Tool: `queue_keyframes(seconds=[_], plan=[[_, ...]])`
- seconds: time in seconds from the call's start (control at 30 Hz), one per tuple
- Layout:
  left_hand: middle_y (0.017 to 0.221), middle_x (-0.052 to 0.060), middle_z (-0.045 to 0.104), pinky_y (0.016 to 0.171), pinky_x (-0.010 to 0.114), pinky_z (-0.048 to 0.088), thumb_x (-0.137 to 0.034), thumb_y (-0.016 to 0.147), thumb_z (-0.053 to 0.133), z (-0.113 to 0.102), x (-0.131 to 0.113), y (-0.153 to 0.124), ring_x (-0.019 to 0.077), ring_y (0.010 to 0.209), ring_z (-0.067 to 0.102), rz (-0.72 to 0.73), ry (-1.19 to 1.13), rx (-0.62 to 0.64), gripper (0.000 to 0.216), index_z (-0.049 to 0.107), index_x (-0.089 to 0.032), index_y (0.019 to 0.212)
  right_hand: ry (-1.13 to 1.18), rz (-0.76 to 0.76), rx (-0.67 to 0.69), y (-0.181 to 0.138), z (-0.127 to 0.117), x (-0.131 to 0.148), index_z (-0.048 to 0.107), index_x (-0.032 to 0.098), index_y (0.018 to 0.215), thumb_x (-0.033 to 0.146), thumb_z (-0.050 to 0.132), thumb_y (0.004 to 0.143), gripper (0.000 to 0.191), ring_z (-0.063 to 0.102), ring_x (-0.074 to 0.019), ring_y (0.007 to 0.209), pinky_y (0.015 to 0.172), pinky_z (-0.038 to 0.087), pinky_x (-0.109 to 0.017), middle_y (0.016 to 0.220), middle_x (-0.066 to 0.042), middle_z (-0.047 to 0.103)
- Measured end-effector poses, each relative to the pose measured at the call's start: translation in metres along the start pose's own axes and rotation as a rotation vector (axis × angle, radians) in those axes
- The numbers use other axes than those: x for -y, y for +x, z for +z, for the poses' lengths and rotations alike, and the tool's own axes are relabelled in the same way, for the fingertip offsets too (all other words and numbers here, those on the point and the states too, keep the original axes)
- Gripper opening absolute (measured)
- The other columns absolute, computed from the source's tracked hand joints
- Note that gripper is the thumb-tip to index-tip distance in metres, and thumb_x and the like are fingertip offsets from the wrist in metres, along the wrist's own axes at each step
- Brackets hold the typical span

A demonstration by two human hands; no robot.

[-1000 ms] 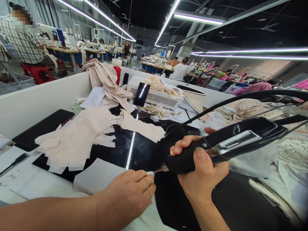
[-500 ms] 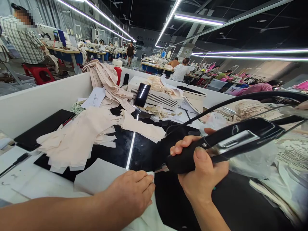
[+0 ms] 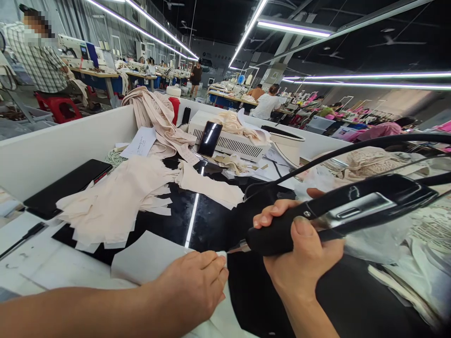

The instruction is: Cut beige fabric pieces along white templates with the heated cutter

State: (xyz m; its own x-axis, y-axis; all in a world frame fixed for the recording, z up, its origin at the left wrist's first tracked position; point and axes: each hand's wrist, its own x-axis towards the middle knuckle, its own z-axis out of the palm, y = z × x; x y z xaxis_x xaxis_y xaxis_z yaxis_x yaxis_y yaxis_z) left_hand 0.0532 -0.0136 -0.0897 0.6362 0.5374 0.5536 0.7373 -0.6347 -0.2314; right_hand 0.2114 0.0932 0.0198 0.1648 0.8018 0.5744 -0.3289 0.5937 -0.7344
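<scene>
My left hand (image 3: 192,287) is closed on the edge of a thin white fabric piece (image 3: 150,257), whose corner pokes out past my fingertips. The rest of that piece spreads to the left over a glossy black surface (image 3: 171,237). Wrapped round a black corded hand tool (image 3: 273,240) is my right hand (image 3: 301,265), thumb on the near side. A silver lever (image 3: 355,213) runs along the tool. Its narrow metal tip (image 3: 240,247) points left at the white corner, very close to it; I cannot tell whether they touch.
A pile of cream fabric pieces (image 3: 112,199) lies to the left, another cream strip (image 3: 209,185) beyond. Behind stand a phone (image 3: 210,139) and a vented white box (image 3: 232,143). A black cable (image 3: 317,157) arches at right over lace and plastic. People sit at sewing machines farther off.
My right hand and the tool have shifted slightly to the right. My left hand keeps its grip on the white fabric, nearly in the same place.
</scene>
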Motion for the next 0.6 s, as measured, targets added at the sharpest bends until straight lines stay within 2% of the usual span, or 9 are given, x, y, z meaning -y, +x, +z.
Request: queue_keyframes(seconds=[0.2, 0.43, 0.6], plan=[[0.147, 0.009, 0.088, 0.108, 0.028, 0.067, -0.029, 0.131, 0.059, -0.0031, -0.0003, 0.0030, 0.0182, 0.131, 0.083, -0.026, -0.007, -0.006, 0.033, 0.087, -0.012, 0.137, -0.022, -0.021, 0.016, -0.0045, -0.0014, -0.0013, 0.071, 0.031, 0.114, 0.039, 0.100, 0.092, 0.037, 0.069, -0.0157, 0.057, 0.054, 0.062, -0.030, 0.083, 0.008, 0.071], [0.147, 0.009, 0.088, 0.110, 0.028, 0.065, -0.031, 0.130, 0.064, -0.0034, 0.0015, 0.0039, 0.0185, 0.132, 0.082, -0.030, -0.051, 0.058, 0.030, 0.085, -0.013, 0.142, -0.039, -0.029, -0.003, -0.0042, 0.0021, -0.0014, 0.069, 0.031, 0.113, 0.043, 0.100, 0.092, 0.039, 0.068, -0.0156, 0.057, 0.053, 0.060, -0.029, 0.083, 0.008, 0.069], [0.144, 0.011, 0.089, 0.111, 0.029, 0.064, -0.027, 0.130, 0.062, -0.0016, 0.0017, 0.0026, 0.0188, 0.129, 0.083, -0.018, -0.059, 0.060, 0.031, 0.084, -0.011, 0.145, -0.011, -0.024, 0.006, -0.0076, 0.0046, -0.0045, 0.070, 0.030, 0.113, 0.042, 0.101, 0.092, 0.039, 0.068, -0.0158, 0.059, 0.053, 0.060, -0.029, 0.084, 0.007, 0.071]])
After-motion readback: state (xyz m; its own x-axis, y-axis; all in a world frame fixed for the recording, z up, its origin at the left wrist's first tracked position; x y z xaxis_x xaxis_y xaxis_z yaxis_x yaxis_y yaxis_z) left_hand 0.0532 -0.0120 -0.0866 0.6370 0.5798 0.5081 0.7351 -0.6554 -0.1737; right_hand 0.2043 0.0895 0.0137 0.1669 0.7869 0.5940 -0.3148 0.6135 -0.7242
